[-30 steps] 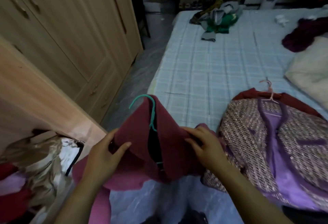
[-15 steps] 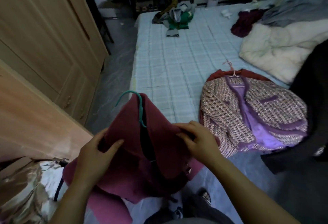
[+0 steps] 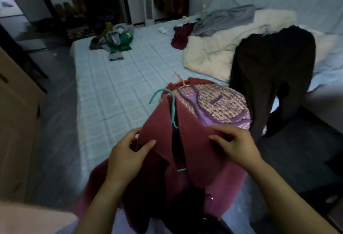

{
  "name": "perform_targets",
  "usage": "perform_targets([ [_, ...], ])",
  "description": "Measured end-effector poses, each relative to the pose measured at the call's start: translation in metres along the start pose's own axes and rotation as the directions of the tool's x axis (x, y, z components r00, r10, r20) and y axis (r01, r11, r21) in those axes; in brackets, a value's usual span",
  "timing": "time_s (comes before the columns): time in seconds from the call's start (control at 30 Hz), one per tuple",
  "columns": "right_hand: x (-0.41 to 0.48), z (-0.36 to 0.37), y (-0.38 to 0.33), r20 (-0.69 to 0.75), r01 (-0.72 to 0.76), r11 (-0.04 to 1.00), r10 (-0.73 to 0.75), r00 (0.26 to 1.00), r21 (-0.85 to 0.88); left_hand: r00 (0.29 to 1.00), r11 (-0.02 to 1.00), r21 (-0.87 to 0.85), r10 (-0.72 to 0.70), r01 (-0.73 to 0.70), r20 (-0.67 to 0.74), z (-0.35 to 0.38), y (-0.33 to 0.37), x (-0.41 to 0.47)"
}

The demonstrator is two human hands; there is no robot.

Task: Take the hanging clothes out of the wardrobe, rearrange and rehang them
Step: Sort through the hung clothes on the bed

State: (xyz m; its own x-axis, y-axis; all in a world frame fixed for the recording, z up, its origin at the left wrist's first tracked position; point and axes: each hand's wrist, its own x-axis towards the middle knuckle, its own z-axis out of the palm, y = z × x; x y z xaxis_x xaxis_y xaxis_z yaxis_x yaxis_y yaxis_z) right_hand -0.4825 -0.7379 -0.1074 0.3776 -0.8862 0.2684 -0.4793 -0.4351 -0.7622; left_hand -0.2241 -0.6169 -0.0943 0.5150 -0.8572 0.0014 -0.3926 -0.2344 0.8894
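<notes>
Above bed (image 3: 115,92), both hands hold maroon coat (image 3: 196,152), hanger hook (image 3: 161,94) pointing away.

Location: a home bedroom. Indicators: a bed (image 3: 118,89) with checked sheet, cream duvet (image 3: 209,55), wooden wardrobe (image 3: 16,122), scattered clothes (image 3: 117,40).

Both bare forearms come up from the bottom edge, angling inward toward each other. The left hand (image 3: 124,161) has its thumb laid flat on top and fingers curled underneath (knuckles mostly hidden). The right hand (image 3: 235,147) is palm-down, fingers bent and pinched closed, thumb pointing toward the left one.
</notes>
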Motion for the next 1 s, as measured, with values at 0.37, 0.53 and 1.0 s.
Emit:
perform_targets([
  [0.37,0.116,-0.115,0.119,-0.039,-0.065,0.997,0.064,0.997,-0.028,0.995,0.999,-0.044,0.005,0.000,0.104,0.160,0.070,0.109],
  [0.53,0.208,-0.150,0.143,-0.020,0.032,0.999,-0.032,0.999,-0.008,0.998,0.998,-0.009,0.061,-0.061,0.028,0.195,0.116,0.175],
  [1.0,0.442,-0.066,0.260,0.332,0.036,0.971,0.046,0.942,-0.236,0.997,0.958,0.277,-0.064,0.074,-0.042,0.266,0.064,0.400],
])
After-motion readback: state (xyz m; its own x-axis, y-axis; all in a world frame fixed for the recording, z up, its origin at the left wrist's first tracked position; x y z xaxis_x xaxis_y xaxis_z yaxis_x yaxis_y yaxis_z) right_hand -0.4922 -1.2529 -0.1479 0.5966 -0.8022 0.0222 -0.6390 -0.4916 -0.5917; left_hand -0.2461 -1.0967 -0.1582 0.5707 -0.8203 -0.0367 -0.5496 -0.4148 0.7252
